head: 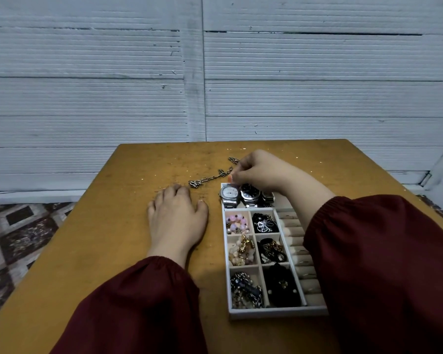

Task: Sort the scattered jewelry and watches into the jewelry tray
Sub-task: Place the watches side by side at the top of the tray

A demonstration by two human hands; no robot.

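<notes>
A white jewelry tray [266, 313] lies on the brown table, right of centre. Its far compartment holds three watches [243, 195]; the small compartments hold pink beads [237, 223], dark chains and mixed bracelets; ring rolls [293, 231] run along its right side. A silver link chain [210, 178] lies loose on the table just beyond the tray. My right hand [258, 171] reaches over the tray's far end, and its fingers pinch the chain's right part. My left hand [177, 215] rests flat on the table, left of the tray, fingertips near the chain's left end.
The brown table [113, 238] ends at a grey corrugated wall behind. A patterned carpet [18, 238] shows on the floor to the left. My dark red sleeves cover the near table and the tray's right edge.
</notes>
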